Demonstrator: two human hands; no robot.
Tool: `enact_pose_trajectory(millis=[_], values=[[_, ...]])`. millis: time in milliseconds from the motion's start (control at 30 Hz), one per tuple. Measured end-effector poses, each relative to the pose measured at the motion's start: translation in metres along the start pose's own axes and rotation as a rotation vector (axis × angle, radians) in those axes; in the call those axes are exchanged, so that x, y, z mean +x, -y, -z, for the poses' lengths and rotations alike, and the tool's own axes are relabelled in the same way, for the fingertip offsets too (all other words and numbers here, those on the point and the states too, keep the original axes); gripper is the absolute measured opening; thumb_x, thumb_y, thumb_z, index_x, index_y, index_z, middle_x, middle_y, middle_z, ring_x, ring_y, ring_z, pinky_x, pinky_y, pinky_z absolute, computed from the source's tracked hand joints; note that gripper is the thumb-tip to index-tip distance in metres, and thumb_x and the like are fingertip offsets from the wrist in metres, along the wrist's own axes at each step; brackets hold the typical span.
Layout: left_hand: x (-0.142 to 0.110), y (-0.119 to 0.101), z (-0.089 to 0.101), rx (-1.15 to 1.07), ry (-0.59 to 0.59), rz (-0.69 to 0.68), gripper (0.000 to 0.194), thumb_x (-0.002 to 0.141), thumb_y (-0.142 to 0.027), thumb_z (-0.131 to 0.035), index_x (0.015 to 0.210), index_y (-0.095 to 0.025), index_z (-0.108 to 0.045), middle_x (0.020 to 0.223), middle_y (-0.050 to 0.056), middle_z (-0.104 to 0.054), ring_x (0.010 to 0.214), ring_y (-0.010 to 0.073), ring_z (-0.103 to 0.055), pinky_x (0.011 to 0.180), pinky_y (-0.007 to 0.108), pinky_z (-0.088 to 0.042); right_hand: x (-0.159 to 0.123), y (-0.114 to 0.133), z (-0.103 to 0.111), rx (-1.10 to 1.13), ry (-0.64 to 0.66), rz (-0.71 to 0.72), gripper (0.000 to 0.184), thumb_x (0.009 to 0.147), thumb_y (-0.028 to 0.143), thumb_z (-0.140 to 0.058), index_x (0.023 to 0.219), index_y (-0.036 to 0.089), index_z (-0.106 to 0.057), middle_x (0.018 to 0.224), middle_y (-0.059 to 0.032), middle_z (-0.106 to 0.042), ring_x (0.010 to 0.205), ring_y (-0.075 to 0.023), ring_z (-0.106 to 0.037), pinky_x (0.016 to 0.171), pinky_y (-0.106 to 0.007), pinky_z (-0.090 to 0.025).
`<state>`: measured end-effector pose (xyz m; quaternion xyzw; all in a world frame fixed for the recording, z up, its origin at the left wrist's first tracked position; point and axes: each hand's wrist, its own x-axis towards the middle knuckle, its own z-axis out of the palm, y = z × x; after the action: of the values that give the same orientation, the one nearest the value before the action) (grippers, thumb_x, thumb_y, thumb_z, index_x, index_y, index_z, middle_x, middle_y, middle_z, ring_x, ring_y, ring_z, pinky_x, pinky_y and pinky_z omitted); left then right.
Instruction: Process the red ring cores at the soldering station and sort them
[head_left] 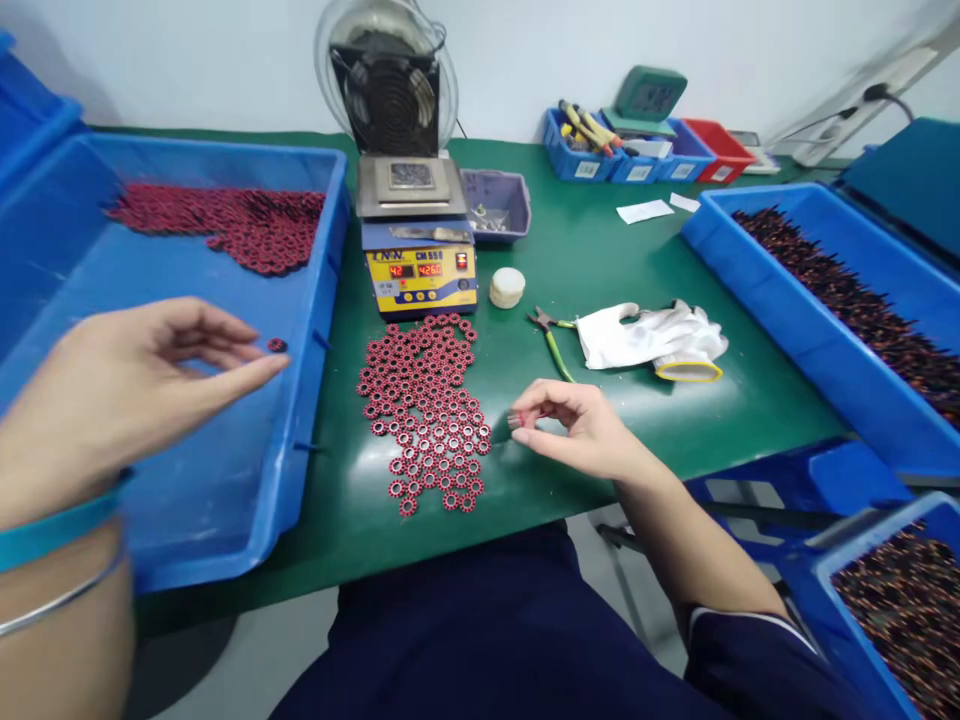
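My left hand [161, 375] is over the large blue bin [225, 470] at the left, its thumb and fingers apart. Just beyond its fingertips is a single small red ring core [277, 345]; I cannot tell whether it is in the air or touching the bin. Between the thumb and fingers of my right hand [574, 425], a short stack of red toothed ring cores [517, 420] is pinched above the green table. To the left of that hand, many more ring cores [427, 400] lie flat in a loose patch. Others are heaped [262, 225] at the bin's far side.
Behind the patch stands a soldering pot [420, 265] with a fan [390, 95] behind it. A round white pad [507, 287], green-handled cutters [551, 340] and white gloves [645, 335] lie right of it. Blue bins of dark wired parts [847, 290] occupy the right side.
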<state>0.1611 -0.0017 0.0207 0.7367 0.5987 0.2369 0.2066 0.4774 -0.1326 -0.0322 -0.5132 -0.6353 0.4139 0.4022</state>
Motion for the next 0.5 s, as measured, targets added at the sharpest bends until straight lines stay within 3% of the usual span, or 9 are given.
enact_pose_trajectory(millis=[33, 67, 167, 200, 300, 500], values=[[-0.004, -0.017, -0.003, -0.180, -0.050, -0.037, 0.028, 0.070, -0.044, -0.074, 0.079, -0.020, -0.064, 0.068, -0.005, -0.066, 0.061, 0.0110, -0.061, 0.059, 0.020, -0.051, 0.008, 0.008, -0.002, 0.033, 0.011, 0.060, 0.013, 0.079, 0.026, -0.069, 0.086, 0.017, -0.063, 0.080, -0.0029, -0.065, 0.071, -0.0119, -0.062, 0.070, -0.029, -0.054], [-0.007, -0.033, -0.009, -0.374, 0.046, -0.065, 0.028, 0.069, -0.040, -0.075, 0.083, -0.019, -0.064, 0.074, -0.002, -0.068, 0.066, 0.0126, -0.065, 0.064, 0.023, -0.053, 0.016, 0.015, -0.006, 0.040, 0.007, 0.129, 0.013, 0.079, 0.025, -0.070, 0.087, 0.018, -0.064, 0.083, -0.0033, -0.065, 0.073, -0.0123, -0.062, 0.071, -0.029, -0.055], [-0.007, -0.067, -0.034, -0.704, 0.489, -0.104, 0.031, 0.068, -0.028, -0.075, 0.093, -0.014, -0.062, 0.090, 0.006, -0.074, 0.079, 0.0170, -0.070, 0.070, 0.028, -0.058, 0.044, 0.028, -0.019, -0.025, -0.082, 0.325, 0.012, 0.078, 0.023, -0.072, 0.089, 0.021, -0.067, 0.092, -0.0052, -0.064, 0.086, -0.0156, -0.063, 0.077, -0.033, -0.056], [-0.005, -0.072, -0.043, -0.763, 0.571, -0.100, 0.031, 0.069, -0.027, -0.074, 0.095, -0.013, -0.063, 0.089, 0.007, -0.073, 0.078, 0.0164, -0.070, 0.068, 0.028, -0.058, 0.052, 0.029, -0.024, -0.053, -0.129, 0.365, 0.012, 0.078, 0.023, -0.072, 0.090, 0.022, -0.067, 0.094, -0.0056, -0.064, 0.089, -0.0167, -0.063, 0.079, -0.035, -0.056], [0.001, -0.069, -0.061, -0.905, 0.637, -0.045, 0.029, 0.071, -0.027, -0.074, 0.093, -0.013, -0.062, 0.085, 0.006, -0.072, 0.073, 0.0136, -0.068, 0.063, 0.025, -0.057, 0.066, 0.023, -0.037, -0.104, -0.247, 0.405, 0.014, 0.078, 0.021, -0.071, 0.091, 0.025, -0.068, 0.093, -0.0055, -0.063, 0.088, -0.0177, -0.062, 0.077, -0.037, -0.056], [0.001, -0.052, -0.073, -1.005, 0.709, 0.053, 0.029, 0.072, -0.029, -0.077, 0.090, -0.013, -0.063, 0.085, 0.006, -0.073, 0.076, 0.0146, -0.069, 0.069, 0.026, -0.058, 0.063, 0.005, -0.045, -0.081, -0.261, 0.356, 0.020, 0.076, 0.022, -0.074, 0.094, 0.026, -0.067, 0.087, -0.0034, -0.062, 0.078, -0.0158, -0.061, 0.074, -0.036, -0.057]])
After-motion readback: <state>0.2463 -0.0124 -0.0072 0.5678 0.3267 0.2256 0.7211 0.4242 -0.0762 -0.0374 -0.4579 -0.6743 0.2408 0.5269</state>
